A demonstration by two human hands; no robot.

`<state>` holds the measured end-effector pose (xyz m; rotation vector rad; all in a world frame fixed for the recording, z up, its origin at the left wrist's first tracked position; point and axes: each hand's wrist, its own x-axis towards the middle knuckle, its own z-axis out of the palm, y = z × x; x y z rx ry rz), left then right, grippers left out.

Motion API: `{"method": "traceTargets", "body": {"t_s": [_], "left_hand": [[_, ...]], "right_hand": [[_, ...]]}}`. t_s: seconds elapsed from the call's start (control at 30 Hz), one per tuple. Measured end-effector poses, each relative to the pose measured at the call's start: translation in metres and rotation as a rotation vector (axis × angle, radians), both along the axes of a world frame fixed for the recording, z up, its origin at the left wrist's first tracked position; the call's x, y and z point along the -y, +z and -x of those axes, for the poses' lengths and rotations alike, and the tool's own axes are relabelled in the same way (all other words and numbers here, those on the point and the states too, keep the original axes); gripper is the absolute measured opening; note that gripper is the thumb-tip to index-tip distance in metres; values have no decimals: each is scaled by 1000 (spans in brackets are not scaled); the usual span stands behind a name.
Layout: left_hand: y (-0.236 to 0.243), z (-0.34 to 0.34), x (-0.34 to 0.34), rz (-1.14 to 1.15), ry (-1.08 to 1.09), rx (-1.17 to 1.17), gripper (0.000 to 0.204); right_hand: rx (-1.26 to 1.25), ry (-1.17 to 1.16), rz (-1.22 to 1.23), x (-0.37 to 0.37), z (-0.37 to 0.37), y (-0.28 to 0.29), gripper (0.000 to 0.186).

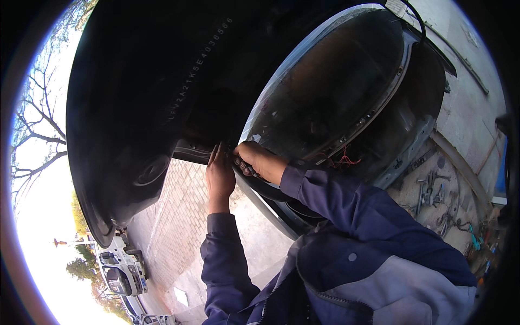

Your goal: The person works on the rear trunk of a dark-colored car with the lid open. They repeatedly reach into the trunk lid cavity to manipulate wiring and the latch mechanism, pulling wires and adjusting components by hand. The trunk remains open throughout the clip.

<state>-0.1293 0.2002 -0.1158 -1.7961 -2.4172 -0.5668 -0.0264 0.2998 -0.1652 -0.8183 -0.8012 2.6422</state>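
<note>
Blue-and-grey jacket sleeves point(346, 238) fill the lower foreground, both forearms rising toward the work point at centre frame. Small dark tool or fastener point(244, 167), partly hidden and too small to identify, sits in the right hand point(259, 160), at the lower edge of the tinted curved glass pane point(330, 81), where that edge meets the dark metal trim strip point(189, 153). Right fingers are curled tight around the dark piece. Left hand point(219, 176) lies just beside it at about 8 o'clock, fingers point(215, 157) straight and pressed together, tips touching the trim strip and pointing to 12 o'clock. The strip's long axis runs from 9 o'clock toward 3 o'clock; the gripped piece lies at its 3 o'clock end, nearer the right hand. Outward: black car body panel point(141, 81) at 11 o'clock, red loose wires point(341, 160) at 3 o'clock, scattered metal hand tools point(433, 189) on the concrete ground point(466, 108), parked white vehicles point(122, 265) at 7 o'clock.
</note>
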Motion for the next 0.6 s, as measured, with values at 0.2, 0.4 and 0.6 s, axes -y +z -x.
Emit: {"method": "traceTargets", "body": {"t_s": [0.2, 0.4, 0.6], "left_hand": [[12, 2, -15, 139, 97, -87, 48], [22, -5, -21, 9, 164, -232, 28], [17, 0, -23, 14, 81, -239, 27]], "right_hand": [[19, -41, -85, 5, 8, -6, 21], [-25, 18, -218, 2, 1, 3, 25], [-65, 49, -156, -4, -8, 10, 29]]}}
